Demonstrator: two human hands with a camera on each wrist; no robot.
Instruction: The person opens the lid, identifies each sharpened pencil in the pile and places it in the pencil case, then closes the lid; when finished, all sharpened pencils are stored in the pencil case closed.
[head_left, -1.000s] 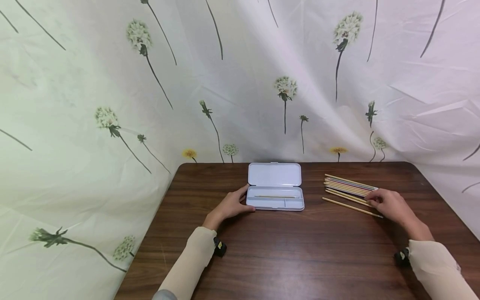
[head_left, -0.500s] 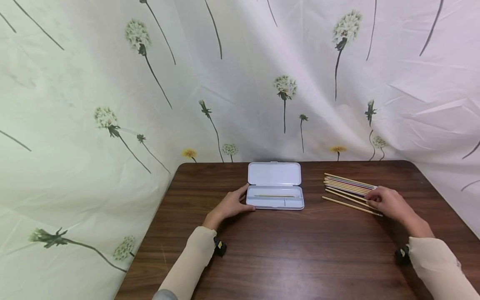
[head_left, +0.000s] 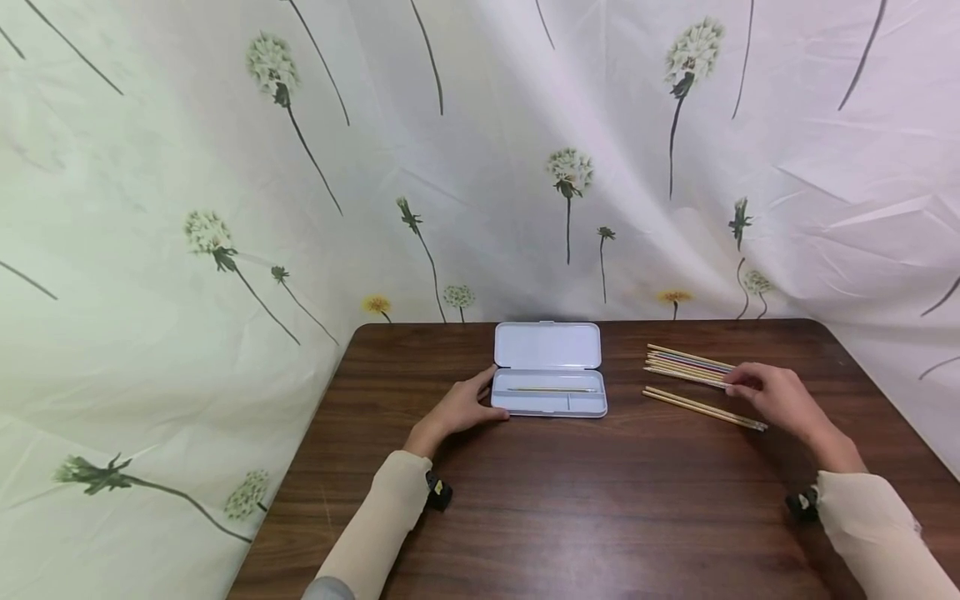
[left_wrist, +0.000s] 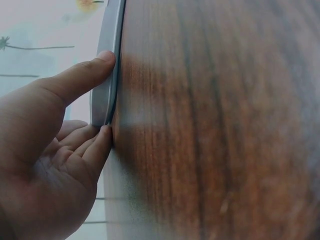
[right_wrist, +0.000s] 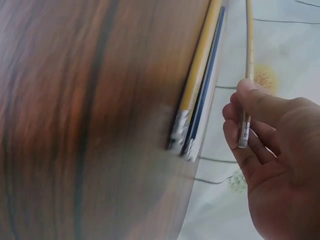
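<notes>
A white pencil case [head_left: 548,405] lies open at the back of the table, with one pencil [head_left: 551,390] in its long compartment. My left hand [head_left: 459,410] holds the case's left end. In the left wrist view, the thumb is on the front edge and the fingers are round the corner. At the right, my right hand [head_left: 776,398] pinches a yellow pencil [right_wrist: 250,45] near its metal-banded eraser end, above the table in the right wrist view. Beside it lies a row of pencils [head_left: 682,359], partly hidden by the hand. Two pencils [head_left: 701,407] lie together nearer me.
The brown wooden table [head_left: 570,500] has rounded back corners. A white cloth with printed dandelions [head_left: 480,167] hangs right behind it and along its left side. The case's lid [head_left: 547,345] leans back near the cloth.
My right hand has shifted slightly up and left and now pinches a raised pencil. Two pencils lie together at the near side, where one lay apart before. The left hand stays on the case.
</notes>
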